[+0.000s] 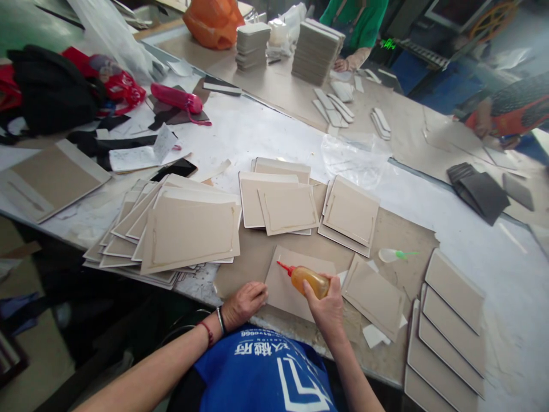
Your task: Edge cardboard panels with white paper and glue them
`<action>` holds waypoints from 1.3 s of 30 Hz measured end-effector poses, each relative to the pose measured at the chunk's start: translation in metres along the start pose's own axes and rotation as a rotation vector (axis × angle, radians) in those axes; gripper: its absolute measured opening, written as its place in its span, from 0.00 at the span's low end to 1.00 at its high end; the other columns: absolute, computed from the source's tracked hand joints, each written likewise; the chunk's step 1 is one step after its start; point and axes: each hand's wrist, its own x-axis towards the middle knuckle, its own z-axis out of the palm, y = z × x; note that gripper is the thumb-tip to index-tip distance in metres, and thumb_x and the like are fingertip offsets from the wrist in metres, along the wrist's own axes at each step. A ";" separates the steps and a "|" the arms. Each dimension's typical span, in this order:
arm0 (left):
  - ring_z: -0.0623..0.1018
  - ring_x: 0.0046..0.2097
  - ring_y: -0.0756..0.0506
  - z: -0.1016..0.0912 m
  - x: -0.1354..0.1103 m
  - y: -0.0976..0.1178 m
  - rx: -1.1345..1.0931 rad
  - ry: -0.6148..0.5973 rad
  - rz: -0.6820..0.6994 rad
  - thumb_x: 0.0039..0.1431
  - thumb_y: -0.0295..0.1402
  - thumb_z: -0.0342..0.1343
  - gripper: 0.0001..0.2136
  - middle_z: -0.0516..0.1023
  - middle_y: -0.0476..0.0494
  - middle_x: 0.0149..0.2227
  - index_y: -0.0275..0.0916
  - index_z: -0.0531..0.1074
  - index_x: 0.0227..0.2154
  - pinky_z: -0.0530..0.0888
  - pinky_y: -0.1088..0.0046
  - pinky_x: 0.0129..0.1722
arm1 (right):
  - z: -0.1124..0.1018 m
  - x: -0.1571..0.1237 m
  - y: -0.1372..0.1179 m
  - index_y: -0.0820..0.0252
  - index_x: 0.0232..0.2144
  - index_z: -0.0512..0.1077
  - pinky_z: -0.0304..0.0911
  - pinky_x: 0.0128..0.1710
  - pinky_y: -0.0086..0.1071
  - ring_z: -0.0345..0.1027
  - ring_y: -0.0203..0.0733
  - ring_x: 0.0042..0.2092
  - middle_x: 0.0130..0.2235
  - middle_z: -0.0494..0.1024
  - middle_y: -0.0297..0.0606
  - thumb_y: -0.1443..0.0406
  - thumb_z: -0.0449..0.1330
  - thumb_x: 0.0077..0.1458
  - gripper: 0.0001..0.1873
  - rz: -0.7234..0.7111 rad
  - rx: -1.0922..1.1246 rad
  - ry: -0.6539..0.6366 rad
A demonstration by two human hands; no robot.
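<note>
My right hand (326, 306) is wrapped round a small amber glue bottle (309, 280) with a red nozzle. The nozzle tip touches the left edge of a beige card panel (288, 289) lying in front of me. My left hand (244, 303) rests on the brown board beside that panel, fingers curled, its tips holding the panel's left edge down. Another beige panel (375, 297) lies just right of my right hand.
Fanned stacks of beige panels lie at left (189, 232), centre (287, 209) and right (454, 320). A clear bottle with a green nozzle (392, 255) lies on its side. Another person in green (358, 23) stands by tall stacks (315, 51) at the far side. Bags and dark scraps crowd the far left.
</note>
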 end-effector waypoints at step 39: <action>0.73 0.41 0.47 0.007 -0.013 -0.001 -0.014 0.037 -0.058 0.56 0.25 0.49 0.05 0.74 0.40 0.36 0.34 0.69 0.34 0.74 0.68 0.42 | 0.002 0.002 -0.008 0.58 0.37 0.60 0.61 0.39 0.40 0.62 0.44 0.38 0.36 0.65 0.39 0.54 0.58 0.46 0.19 -0.044 -0.039 0.000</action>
